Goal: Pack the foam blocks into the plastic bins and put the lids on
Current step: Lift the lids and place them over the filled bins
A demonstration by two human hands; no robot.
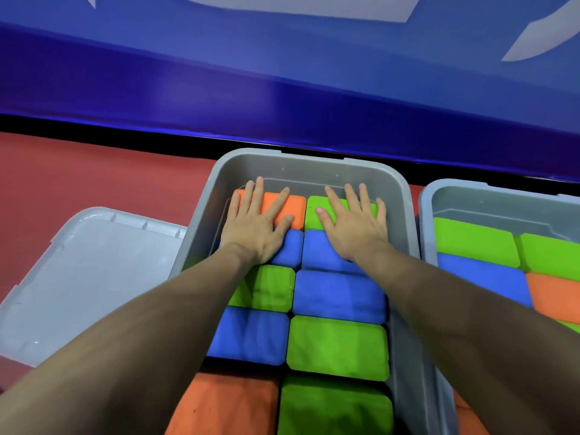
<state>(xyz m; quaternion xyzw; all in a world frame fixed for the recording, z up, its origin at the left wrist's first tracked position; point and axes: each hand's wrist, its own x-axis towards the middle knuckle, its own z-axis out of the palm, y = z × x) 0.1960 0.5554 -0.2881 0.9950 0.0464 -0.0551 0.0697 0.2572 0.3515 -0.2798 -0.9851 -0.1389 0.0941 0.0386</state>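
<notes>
Both hands lie flat, fingers spread, no grip closed: the left hand [255,224] on the orange block [290,208], the right hand [354,224] on the green block [314,215], likely pressing them level inside the middle bin [201,243] so the lid [88,277] beside it seats

Two bare forearms enter from the bottom edge, no sleeves visible up to the frame border. Left hand [254,227] and right hand [356,227]: no gloves, rings, watch or wristband. Fingers [332,197] with short, unpainted nails. No markings seen.
</notes>
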